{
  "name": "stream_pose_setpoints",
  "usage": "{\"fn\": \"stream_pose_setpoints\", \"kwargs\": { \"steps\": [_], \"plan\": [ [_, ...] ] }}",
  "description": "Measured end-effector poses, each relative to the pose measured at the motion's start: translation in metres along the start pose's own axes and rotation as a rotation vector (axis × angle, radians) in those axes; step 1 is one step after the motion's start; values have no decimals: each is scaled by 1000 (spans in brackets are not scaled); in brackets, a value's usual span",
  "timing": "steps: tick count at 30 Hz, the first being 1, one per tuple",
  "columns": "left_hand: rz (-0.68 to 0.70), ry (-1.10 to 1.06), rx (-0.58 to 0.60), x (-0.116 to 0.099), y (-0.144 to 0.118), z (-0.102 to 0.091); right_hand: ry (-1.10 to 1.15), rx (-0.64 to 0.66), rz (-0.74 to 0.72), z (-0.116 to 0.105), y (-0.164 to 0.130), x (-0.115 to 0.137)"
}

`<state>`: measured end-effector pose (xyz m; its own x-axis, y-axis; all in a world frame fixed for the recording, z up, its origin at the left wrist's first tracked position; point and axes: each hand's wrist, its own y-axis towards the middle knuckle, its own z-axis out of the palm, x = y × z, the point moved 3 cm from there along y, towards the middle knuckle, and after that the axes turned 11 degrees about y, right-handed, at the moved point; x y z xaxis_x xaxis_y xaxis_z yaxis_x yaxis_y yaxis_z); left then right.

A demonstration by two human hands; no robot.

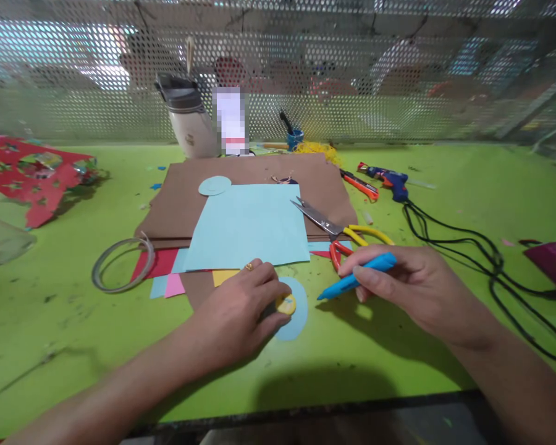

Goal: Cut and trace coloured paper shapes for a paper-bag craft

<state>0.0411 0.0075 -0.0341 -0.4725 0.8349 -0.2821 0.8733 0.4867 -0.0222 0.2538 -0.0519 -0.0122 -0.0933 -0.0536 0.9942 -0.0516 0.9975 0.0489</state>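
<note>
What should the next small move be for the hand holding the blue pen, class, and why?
Probably lower the blue pen tip to the light blue paper piece. The right hand grips the pen with its tip just off the paper, while the left hand presses a small yellow disc onto it.

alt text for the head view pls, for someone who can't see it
On a green table, the left hand presses a small yellow disc onto a light blue paper cutout, while the right hand holds a blue pen. Behind them lie a light blue sheet on brown card, scissors and a glue gun.
</note>
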Motion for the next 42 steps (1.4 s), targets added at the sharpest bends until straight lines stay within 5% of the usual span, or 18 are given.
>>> {"fn": "stream_pose_setpoints", "kwargs": {
  "steps": [27,42],
  "plan": [
    [-5,7,-43,2,0,6,-63,59,31,8,-4,0],
    [10,33,-51,-1,-1,3,-206,159,-103,25,-2,6]
  ]
}}
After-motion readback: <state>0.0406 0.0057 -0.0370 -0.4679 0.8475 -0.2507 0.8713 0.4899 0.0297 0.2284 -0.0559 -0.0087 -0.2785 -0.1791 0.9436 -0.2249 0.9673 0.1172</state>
